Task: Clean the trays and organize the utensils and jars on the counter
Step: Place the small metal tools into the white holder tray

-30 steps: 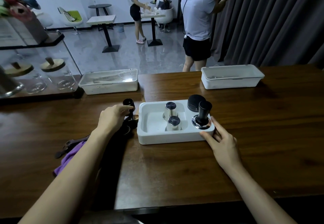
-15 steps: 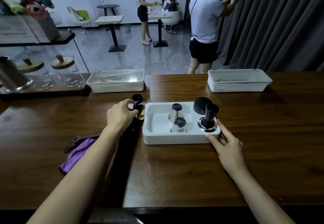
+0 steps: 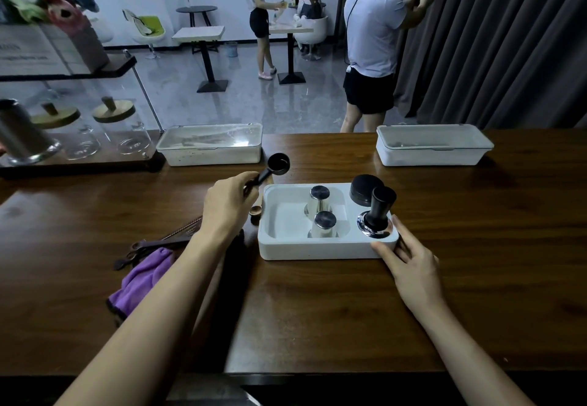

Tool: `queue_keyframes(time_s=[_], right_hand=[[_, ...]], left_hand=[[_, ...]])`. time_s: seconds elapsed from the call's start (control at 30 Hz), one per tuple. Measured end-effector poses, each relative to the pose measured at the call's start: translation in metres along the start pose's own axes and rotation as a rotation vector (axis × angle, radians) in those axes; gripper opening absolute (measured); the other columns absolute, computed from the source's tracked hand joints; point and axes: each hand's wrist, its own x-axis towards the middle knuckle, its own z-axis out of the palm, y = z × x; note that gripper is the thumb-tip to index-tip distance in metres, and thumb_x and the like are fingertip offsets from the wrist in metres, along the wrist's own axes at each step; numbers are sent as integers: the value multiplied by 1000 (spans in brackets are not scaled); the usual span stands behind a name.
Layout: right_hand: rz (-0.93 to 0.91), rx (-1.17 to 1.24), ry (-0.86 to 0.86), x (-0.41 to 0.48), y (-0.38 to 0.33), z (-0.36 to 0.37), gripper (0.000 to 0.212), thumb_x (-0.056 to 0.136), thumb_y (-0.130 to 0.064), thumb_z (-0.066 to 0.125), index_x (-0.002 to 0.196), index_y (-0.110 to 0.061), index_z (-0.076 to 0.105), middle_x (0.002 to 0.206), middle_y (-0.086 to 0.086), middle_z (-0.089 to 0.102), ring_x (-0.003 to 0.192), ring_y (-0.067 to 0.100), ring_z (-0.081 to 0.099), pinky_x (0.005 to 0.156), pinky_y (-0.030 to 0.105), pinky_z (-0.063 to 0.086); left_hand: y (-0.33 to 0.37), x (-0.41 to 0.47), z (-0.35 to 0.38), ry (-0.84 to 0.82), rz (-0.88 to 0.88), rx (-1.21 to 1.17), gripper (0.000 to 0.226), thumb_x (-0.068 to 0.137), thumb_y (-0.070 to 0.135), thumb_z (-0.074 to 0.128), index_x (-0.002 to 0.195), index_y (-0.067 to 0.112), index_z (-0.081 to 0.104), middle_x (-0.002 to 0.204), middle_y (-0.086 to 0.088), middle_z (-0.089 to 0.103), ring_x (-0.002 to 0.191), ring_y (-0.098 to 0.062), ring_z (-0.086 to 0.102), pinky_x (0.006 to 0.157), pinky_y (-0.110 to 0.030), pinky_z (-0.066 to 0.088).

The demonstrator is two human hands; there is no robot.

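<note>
A white tray [image 3: 286, 250] sits mid-counter. It holds two steel cups [image 3: 319, 200] upside down, a black round lid [image 3: 362, 188] and a black tamper [image 3: 379, 212] on a chrome base. My left hand [image 3: 228, 205] grips the handle of a black measuring scoop [image 3: 278, 164], lifted just left of the tray with its bowl pointing away. My right hand [image 3: 409, 262] rests with straight fingers against the tray's front right corner.
A purple cloth [image 3: 143, 278] and dark utensils [image 3: 152, 243] lie left of my forearm. A small wooden piece [image 3: 255, 211] sits by the tray. Two lidded white boxes [image 3: 212, 145] [image 3: 432, 145] stand at the far edge. Glass jars [image 3: 127, 132] and a steel cylinder [image 3: 22, 132] stand at left.
My left hand has lifted the black scoop off the counter and raised it beside the tray. My right hand stays at the tray's corner.
</note>
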Motion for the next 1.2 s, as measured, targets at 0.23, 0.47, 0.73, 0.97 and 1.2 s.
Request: queue_keyframes(time_s=[0.23,0.47,0.73,0.97,1.2], right_hand=[[-4,-20,-11,0,0,0,74,84,-38,74,150,-35,42,150,-4,48,132,15,51,105,37,50],[-5,-27,-16,-1,0,-1,77,79,-48,71,150,-38,41,151,-3,47,133,16,51,106,36,49],[-8,-34,-12,1,1,-1,72,86,-37,73,150,-36,41,150,-3,48,133,14,50,103,23,46],[-5,-20,-7,-1,-4,-1,72,85,-34,75,150,-34,42,142,-13,50,125,0,50,102,19,46],[10,-20,3,-3,-7,0,71,85,-31,76,149,-34,43,134,-19,48,124,2,51,102,22,48]], left_hand=[[36,-9,1,-54,232,-69,34,96,19,67,130,22,70,103,-1,78,90,-24,72,66,-29,39],[55,-19,21,-192,371,-155,31,96,15,64,125,21,71,107,0,76,97,-25,68,75,-39,53],[55,-27,30,-309,328,-125,26,100,23,60,126,27,65,110,2,76,99,-25,69,77,-42,54],[53,-28,33,-372,268,-183,25,99,18,64,123,27,65,116,9,75,108,-15,70,88,-37,55],[53,-27,32,-418,240,-157,25,99,17,64,121,29,64,114,6,76,106,-16,71,87,-38,57]])
